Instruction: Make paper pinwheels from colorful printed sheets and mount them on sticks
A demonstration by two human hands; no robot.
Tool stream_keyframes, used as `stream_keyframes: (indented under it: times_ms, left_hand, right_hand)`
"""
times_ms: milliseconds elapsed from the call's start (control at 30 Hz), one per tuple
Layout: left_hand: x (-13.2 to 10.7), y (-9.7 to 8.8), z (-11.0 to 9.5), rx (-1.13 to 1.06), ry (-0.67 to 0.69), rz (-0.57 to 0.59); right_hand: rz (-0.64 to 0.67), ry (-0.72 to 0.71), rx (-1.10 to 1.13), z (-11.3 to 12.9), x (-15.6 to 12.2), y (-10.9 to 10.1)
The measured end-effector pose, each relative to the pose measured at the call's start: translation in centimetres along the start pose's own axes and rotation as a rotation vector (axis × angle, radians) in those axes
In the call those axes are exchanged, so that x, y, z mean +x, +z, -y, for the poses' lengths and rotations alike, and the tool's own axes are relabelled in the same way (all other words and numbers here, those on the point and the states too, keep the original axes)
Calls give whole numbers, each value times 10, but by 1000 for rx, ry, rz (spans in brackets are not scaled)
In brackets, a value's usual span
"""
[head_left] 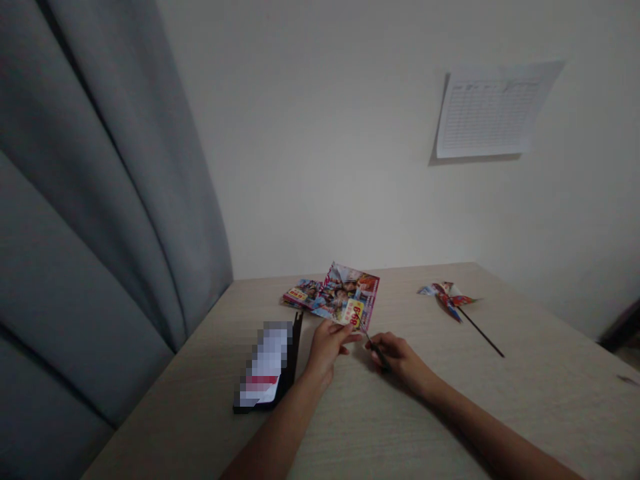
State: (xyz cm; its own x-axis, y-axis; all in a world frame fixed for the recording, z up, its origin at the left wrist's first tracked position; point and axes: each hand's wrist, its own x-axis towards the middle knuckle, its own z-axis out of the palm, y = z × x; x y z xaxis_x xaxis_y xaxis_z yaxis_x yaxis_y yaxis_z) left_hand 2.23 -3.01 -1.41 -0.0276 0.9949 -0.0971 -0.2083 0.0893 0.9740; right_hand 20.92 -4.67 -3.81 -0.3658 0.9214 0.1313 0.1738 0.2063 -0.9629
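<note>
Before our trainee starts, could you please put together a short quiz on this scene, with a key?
1. What does the right hand hold?
2. True or false: in the picture, the pinwheel lies to the left of the colourful printed sheet that the left hand holds.
3. Fill in the missing word: the white ruled sheet hangs on the ____.

Key:
1. Scissors, with the blades at the colourful printed sheet.
2. False; the pinwheel lies to its right.
3. Wall.
</note>
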Motion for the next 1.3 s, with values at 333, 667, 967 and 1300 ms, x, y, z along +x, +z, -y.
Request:
stream_keyframes:
  times_ms: [333,667,967,1300]
  left_hand:
    - [1,-1,2,4,2,-2]
    - [1,0,1,1,-8,-1]
    - [2,-2,2,9,-12,-2]
    - [2,0,3,11,-19,17]
  right_hand:
    - [-17,16,-16,-1,0,0]
    - [-5,-1,-4,1,0,1]
    - [-10,-12,20,-3,0,1]
    - [-44,-27,-93,-1,1,0]
